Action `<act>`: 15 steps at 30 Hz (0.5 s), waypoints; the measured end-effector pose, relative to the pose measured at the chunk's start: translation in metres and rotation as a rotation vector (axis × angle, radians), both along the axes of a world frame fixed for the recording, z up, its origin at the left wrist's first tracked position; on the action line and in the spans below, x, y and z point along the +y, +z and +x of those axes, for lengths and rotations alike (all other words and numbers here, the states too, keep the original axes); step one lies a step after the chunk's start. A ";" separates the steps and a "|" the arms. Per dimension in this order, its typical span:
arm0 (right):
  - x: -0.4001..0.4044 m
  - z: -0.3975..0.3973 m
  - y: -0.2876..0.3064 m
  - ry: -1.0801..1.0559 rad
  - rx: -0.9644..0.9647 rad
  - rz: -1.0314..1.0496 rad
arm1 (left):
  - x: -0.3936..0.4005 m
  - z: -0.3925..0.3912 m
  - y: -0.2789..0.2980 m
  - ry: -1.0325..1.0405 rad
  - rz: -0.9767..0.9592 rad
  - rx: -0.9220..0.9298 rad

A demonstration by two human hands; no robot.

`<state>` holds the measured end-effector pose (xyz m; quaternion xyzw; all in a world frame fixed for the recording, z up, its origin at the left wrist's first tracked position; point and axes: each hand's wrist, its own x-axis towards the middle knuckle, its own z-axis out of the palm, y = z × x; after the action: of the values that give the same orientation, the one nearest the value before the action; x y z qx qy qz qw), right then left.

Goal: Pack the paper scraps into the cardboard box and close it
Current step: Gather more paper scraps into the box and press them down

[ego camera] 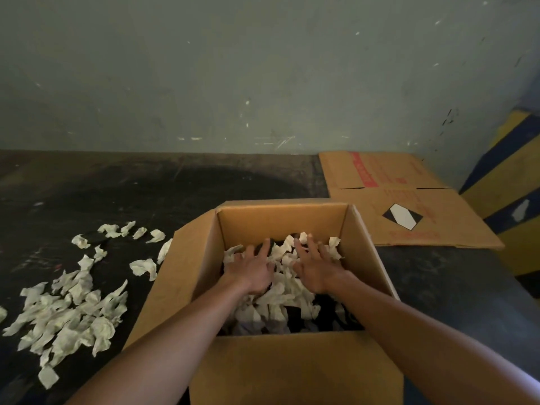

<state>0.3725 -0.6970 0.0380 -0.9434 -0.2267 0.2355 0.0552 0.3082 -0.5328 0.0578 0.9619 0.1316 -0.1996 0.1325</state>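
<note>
Paper scraps (280, 276): crumpled, off-white, tissue-thin by the look, likely near weightless, soft and springy, so they probably compress under a flat palm and puff back; best gathered in loose double handfuls from beneath the heap, not pinched singly. One batch lies inside the cardboard box (193, 276), covering most of its floor, with dark material showing between pieces. Left hand (252, 271) and right hand (314, 268) are both inside the box, palms down on the scraps, fingers (308, 247) spread wide and flat, gripping nothing; judged to be pressing or levelling the fill. Box: plain brown corrugated board, stiff walls, matte; all four top flaps stand open, left one splayed outward. A larger heap of loose scraps (67, 314) lies left of the box on the dark, scuffed floor (204, 182), with stragglers trailing toward the box's left flap. Flattened cardboard sheet (409, 206), red print and a black-and-white diamond mark, lies beyond the box's right corner. Chipped grey-green wall (233, 68) behind the box; yellow-and-blue striped surface (508, 176) far right.
</note>
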 end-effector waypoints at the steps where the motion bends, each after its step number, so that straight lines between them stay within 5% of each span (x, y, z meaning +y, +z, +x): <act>1: 0.001 -0.002 -0.009 0.012 0.012 -0.057 | -0.002 0.003 -0.009 -0.023 -0.011 0.036; 6: 0.006 0.001 -0.040 0.002 0.087 -0.217 | 0.013 0.035 -0.103 -0.067 0.013 0.313; 8: 0.006 0.007 -0.031 0.011 0.098 -0.228 | 0.008 0.032 -0.080 -0.091 0.068 0.344; 15: 0.007 0.037 -0.020 -0.100 0.064 -0.009 | -0.003 0.039 -0.034 0.021 -0.020 0.001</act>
<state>0.4095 -0.6901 0.0177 -0.9459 -0.1762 0.2634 0.0698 0.3476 -0.5361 0.0235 0.9590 0.1399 -0.1998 0.1440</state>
